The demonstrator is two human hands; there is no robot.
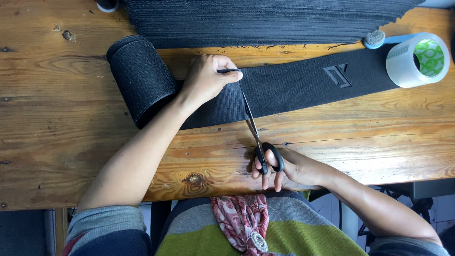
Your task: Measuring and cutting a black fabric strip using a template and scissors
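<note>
- I am pinning the wide black elastic band flat on the wooden table with my left hand, fingers curled over its far edge, just right of the roll.
- My right hand is gripping the black scissors, fingers through the loops, blades lying across the band.
- I judge the cross-cut is underway; next I need a straight, steady closing stroke.
</note>
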